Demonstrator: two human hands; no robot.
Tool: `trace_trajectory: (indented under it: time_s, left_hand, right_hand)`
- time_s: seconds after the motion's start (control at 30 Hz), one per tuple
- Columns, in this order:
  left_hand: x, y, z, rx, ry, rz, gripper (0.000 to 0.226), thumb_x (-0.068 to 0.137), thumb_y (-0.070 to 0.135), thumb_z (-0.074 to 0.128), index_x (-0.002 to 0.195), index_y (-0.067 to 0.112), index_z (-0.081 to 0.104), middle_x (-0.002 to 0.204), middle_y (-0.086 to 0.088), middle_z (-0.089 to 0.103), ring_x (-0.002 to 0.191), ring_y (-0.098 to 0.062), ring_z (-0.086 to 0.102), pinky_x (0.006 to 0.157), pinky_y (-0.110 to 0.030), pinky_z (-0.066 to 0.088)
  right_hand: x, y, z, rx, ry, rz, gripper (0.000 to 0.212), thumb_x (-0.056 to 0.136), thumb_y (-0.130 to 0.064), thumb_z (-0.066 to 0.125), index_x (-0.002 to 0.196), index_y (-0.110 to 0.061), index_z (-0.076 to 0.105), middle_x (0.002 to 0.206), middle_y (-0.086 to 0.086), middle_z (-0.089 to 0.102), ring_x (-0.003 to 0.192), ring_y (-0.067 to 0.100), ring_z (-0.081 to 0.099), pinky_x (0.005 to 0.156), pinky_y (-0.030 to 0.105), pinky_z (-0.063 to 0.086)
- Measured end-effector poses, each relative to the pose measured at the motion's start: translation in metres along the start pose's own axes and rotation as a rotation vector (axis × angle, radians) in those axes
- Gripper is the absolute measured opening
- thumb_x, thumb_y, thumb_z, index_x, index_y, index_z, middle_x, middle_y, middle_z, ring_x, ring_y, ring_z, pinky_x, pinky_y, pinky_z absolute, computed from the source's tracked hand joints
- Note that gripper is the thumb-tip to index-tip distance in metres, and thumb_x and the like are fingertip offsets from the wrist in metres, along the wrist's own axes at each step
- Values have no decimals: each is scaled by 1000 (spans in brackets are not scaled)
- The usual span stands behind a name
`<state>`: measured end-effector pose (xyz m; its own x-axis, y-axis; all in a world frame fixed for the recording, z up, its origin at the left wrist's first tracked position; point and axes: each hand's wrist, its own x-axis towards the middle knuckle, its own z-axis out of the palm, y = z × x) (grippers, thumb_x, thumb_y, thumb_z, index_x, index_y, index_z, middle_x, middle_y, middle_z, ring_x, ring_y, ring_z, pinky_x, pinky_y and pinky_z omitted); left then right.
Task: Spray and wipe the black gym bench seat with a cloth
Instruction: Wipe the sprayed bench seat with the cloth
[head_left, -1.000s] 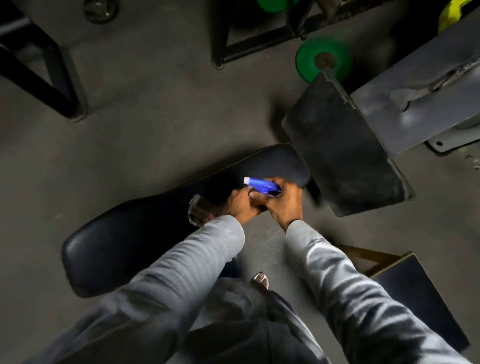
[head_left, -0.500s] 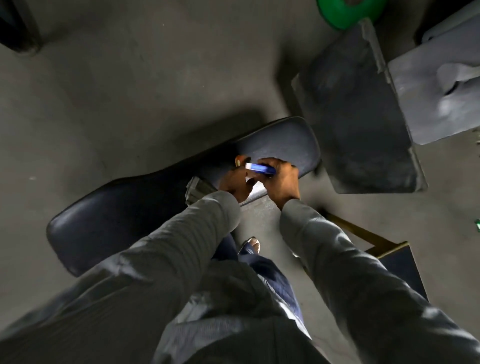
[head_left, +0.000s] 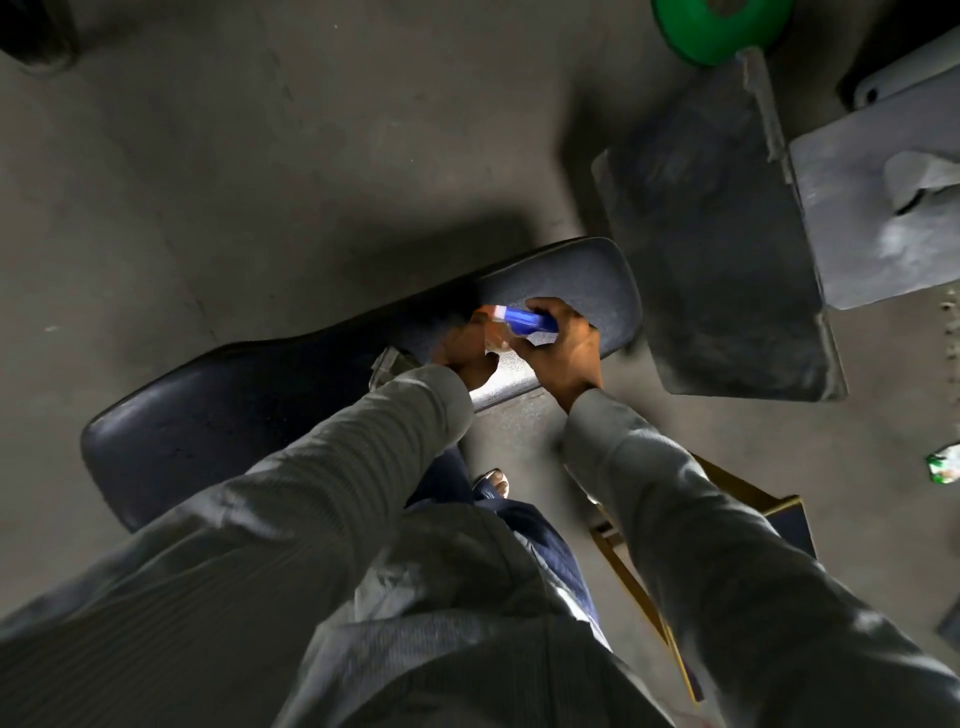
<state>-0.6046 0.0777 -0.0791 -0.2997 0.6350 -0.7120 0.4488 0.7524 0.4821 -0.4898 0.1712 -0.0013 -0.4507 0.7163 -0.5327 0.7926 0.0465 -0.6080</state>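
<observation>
The black padded bench seat (head_left: 218, 431) runs from lower left to upper right below me. Over its right end my right hand (head_left: 563, 345) is shut on a blue spray bottle (head_left: 527, 320) with a white and orange nozzle pointing left. My left hand (head_left: 465, 353) sits right beside it, fingers at the nozzle end, blurred. A grey cloth (head_left: 387, 364) shows at my left wrist, tucked under the hand and mostly hidden by the sleeve. Grey sleeves cover both arms.
A tilted dark backrest pad (head_left: 717, 249) stands just right of the seat, with a grey pad (head_left: 878, 218) beyond it. A green weight plate (head_left: 711, 31) lies at the top. A yellow-framed stool (head_left: 779, 519) is at lower right. Grey floor (head_left: 234, 182) spreads to the left.
The view has shifted down and closer to the seat. Both hands stay together on the spray bottle over the seat's right end; the left fingers have moved up to the nozzle.
</observation>
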Motion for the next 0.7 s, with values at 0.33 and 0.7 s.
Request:
trace_trajectory:
  time_s: [0.33,0.7]
  left_hand:
    - [-15,2,-10,47,18,-37,44,98,11,65,141,4,57,145,-18,61,135,-40,59,109,-44,48]
    - [-59,-3,1,-107,123,-154,26,92,24,72,111,6,77,120,-18,76,116,-40,70,94,-40,55]
  right_hand:
    - [-2,13,-4,3,-41,151,73,85,-5,91,149,-14,56,132,-1,62,114,12,61,102,29,55]
    - [-11,38,-5,15,-85,383,51,80,-21,98,116,-18,62,114,0,67,97,17,67,91,28,56]
